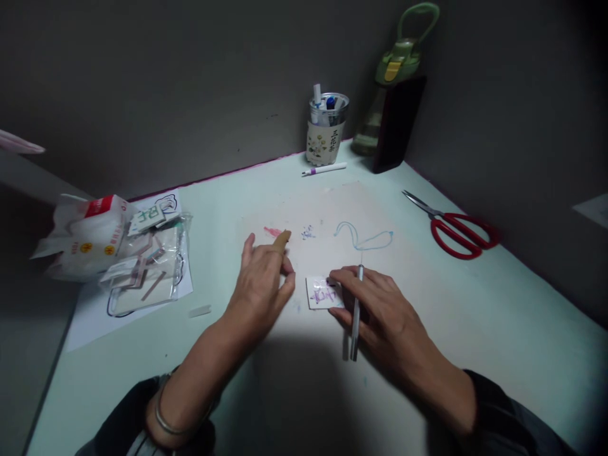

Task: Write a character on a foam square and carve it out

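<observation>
A small white card (pixel 323 292) with purple and pink marks lies flat on the pale table (pixel 498 329). My right hand (pixel 380 313) rests over the card's right edge and holds a slim silver pen (pixel 355 316) lying across its fingers, tip pointing away from me. My left hand (pixel 262 285) hovers just left of the card, fingers loosely curled and apart, holding nothing; one finger wears a tan bandage (pixel 281 239). A metal bangle sits on my left wrist.
Red-handled scissors (pixel 456 229) lie at right. A pen cup (pixel 325 130), a white-purple marker (pixel 325 169), a green bottle (pixel 394 88) and a dark case stand at the back wall. At left, a tissue pack (pixel 88 234) and clear bags (pixel 147 269) of cut pieces rest on paper. Pen scribbles stain the table centre.
</observation>
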Demonstrator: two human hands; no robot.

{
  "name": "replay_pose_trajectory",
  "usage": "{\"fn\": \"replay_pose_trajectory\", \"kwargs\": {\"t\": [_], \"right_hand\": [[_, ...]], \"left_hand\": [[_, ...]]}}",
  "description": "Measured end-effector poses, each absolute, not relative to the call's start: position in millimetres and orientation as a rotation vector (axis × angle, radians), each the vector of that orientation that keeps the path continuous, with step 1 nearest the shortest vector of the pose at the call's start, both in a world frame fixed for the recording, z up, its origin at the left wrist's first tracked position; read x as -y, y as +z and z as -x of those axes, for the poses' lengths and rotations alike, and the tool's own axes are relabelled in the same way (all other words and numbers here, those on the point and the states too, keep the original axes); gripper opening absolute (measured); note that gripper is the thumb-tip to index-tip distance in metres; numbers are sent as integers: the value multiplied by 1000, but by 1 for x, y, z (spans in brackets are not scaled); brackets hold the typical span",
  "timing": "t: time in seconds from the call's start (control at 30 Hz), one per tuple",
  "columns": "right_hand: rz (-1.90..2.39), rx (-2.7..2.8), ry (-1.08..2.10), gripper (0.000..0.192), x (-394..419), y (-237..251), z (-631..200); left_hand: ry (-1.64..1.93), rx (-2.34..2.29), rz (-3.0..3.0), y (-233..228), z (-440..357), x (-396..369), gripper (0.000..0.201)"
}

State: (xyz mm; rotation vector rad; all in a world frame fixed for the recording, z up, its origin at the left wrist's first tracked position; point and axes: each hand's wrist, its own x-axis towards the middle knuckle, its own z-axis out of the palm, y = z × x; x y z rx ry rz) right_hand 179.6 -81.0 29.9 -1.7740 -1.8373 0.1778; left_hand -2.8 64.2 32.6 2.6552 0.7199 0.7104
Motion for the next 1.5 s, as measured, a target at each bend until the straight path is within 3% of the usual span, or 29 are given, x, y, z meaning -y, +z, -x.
{"fn": "replay_pose_trajectory", "kwargs": {"t": [0.17, 0.33, 0.6, 0.8, 0.97, 1.23, 1.5], "right_hand": [[1732, 1726, 229, 47, 86, 31, -175], [1611, 1750, -139, 53, 94, 33, -173], [1689, 1841, -246, 55, 94, 29, -173], [1762, 1434, 91, 36, 86, 32, -171], [1709, 1020, 413, 42, 84, 35, -166], [1565, 1030, 472, 40, 85, 28, -162], [1552, 1237, 355, 39, 90, 23, -161]], "left_hand": [[753, -803, -2640, 36, 10, -74, 49], [854, -824, -2511, 34, 9, -70, 59], [935, -779, -2384, 40, 10, -63, 51], [851, -746, -2212, 42, 9, -53, 55], [598, -749, -1901, 37, 2, -40, 67], [557, -734, -1497, 38, -3, -39, 59], [525, -741, -1451, 38, 1, -44, 48]]}}
